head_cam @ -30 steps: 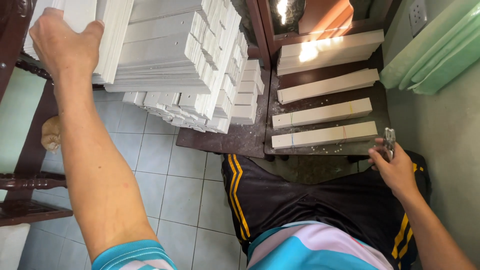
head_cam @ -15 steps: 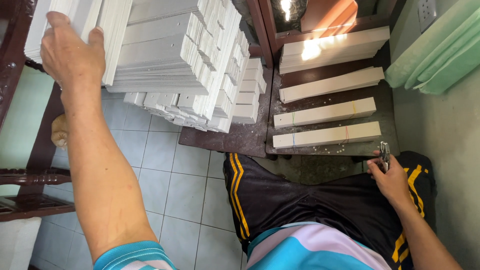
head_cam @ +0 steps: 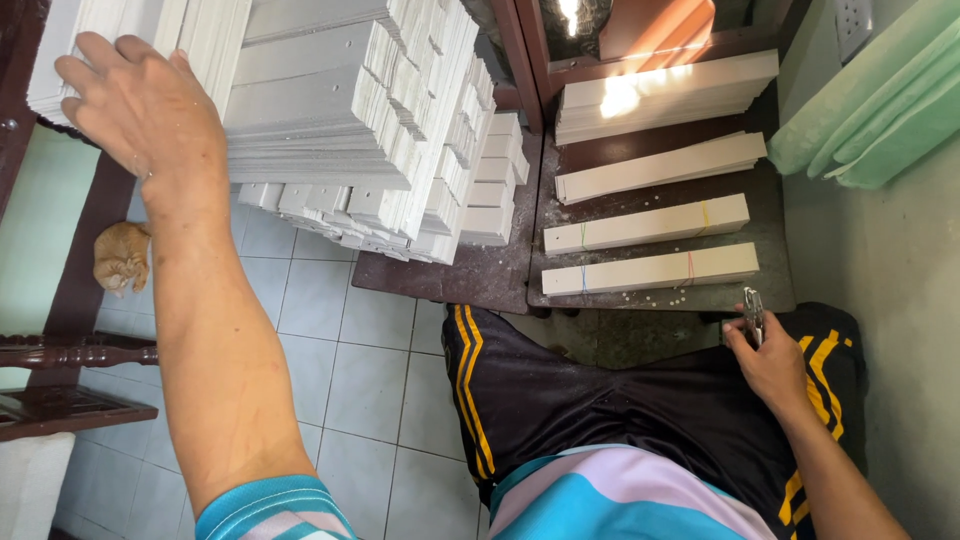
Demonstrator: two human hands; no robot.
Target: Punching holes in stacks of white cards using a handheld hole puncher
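reaching to the upper left of the frame, the left hand (head_cam: 145,105) lies flat, fingers spread, on the top edge of a tall stack of white strips (head_cam: 340,110), gripping nothing. at lower right, the right hand (head_cam: 770,360) is closed around a small metal tool (head_cam: 753,318) just off the near edge of the dark table (head_cam: 480,285). banded bundles (head_cam: 650,270) lie along that edge. open tiled floor (head_cam: 370,370) shows at centre-left.
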